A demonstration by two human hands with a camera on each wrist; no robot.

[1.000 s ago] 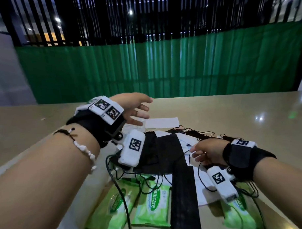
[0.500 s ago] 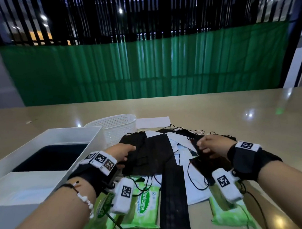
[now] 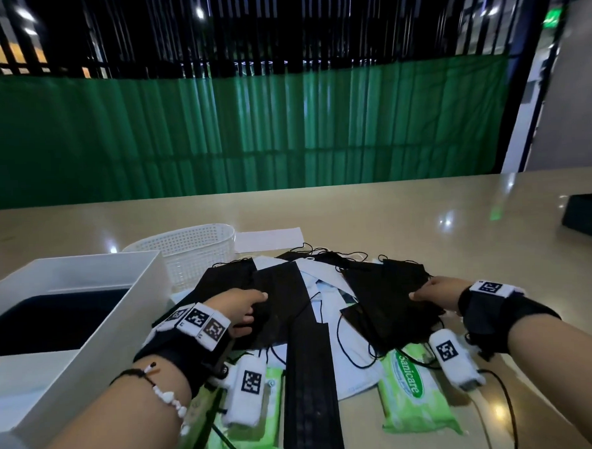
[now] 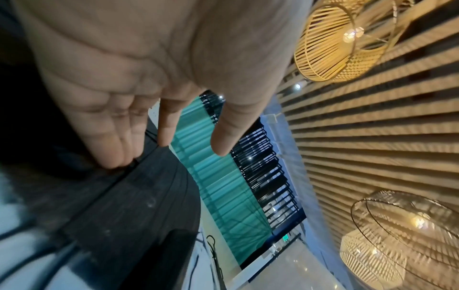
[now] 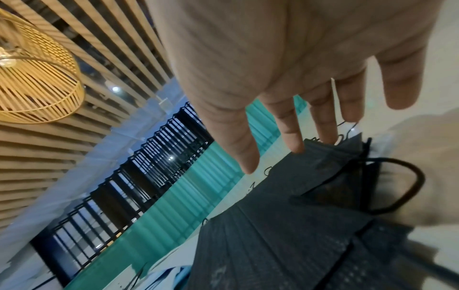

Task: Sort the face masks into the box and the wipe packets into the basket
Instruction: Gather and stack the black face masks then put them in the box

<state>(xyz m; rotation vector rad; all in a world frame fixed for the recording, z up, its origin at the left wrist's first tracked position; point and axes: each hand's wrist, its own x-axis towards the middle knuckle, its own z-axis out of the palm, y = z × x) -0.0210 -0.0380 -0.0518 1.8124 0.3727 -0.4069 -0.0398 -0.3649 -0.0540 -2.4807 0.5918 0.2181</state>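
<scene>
A pile of black and white face masks (image 3: 327,300) lies mid-table. My left hand (image 3: 244,310) rests on a black mask (image 3: 280,292) at the pile's left. In the left wrist view its fingers (image 4: 116,149) are straight, their tips touch that mask (image 4: 139,196), and the thumb stands free. My right hand (image 3: 431,295) touches another black mask (image 3: 384,298) at the pile's right. Its straight fingertips (image 5: 295,143) lie on that mask's edge (image 5: 285,225). Green wipe packets (image 3: 411,398) (image 3: 271,416) lie at the front. The white box (image 3: 136,297) at the left holds something dark; the white basket (image 3: 195,251) stands behind it.
A long black mask (image 3: 310,385) lies lengthwise between the wipe packets. A white sheet (image 3: 270,238) lies behind the pile. A dark flat object (image 3: 586,217) sits at the far right. Bare tabletop stretches beyond the pile and to its right.
My left hand has come down from up over the box and basket onto the left of the mask pile. My right hand has stayed at the pile's right side.
</scene>
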